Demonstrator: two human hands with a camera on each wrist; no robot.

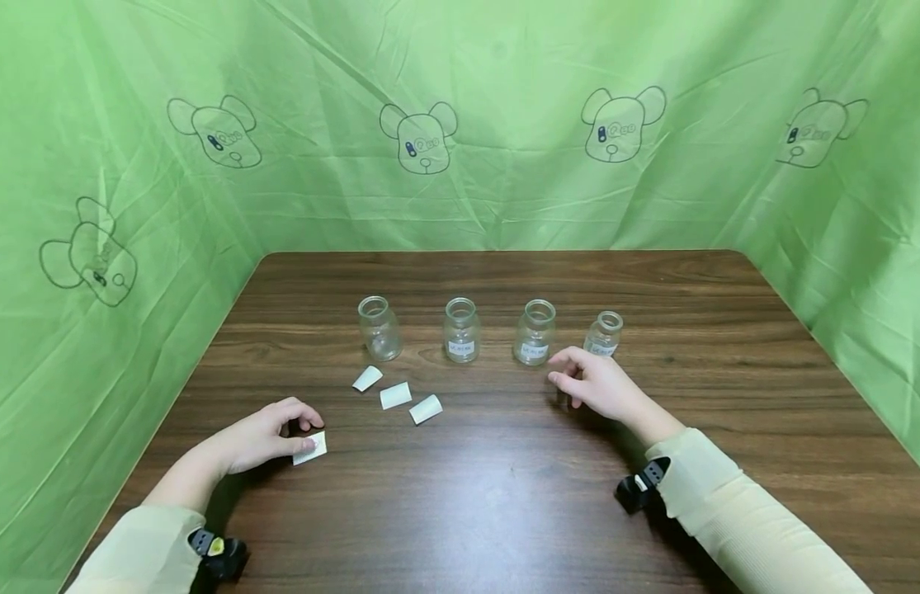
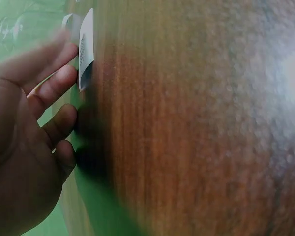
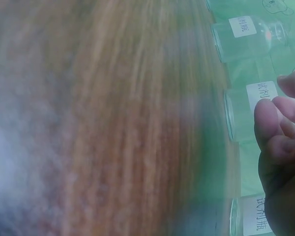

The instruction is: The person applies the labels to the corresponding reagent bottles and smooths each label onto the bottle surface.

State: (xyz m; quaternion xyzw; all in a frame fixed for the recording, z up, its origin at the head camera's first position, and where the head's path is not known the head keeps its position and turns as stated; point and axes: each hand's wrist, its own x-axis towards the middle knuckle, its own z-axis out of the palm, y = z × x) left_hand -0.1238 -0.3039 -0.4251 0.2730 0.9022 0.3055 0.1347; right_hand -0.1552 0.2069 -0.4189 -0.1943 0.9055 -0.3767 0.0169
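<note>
My left hand [image 1: 262, 436] is low over the table at the left, its thumb pressing on a small white paper label [image 1: 318, 450]. The other fingers bend loosely beside it. In the left wrist view the label [image 2: 87, 46] has printed marks and one curled end, close to the fingertips. My right hand [image 1: 596, 386] hovers in front of the jars at the right, fingers loosely curled and holding nothing. Nearest to it are a labelled glass jar [image 1: 535, 332] and a smaller glass jar [image 1: 605, 328], whose lower part the hand partly hides.
Farther left stand a labelled jar [image 1: 461, 330] and a jar [image 1: 380, 330] with no label showing. Three loose labels, a left one [image 1: 367, 379], a middle one [image 1: 395, 395] and a right one [image 1: 426, 409], lie in front. A green cloth [image 1: 497, 198] surrounds the wooden table [image 1: 460, 511].
</note>
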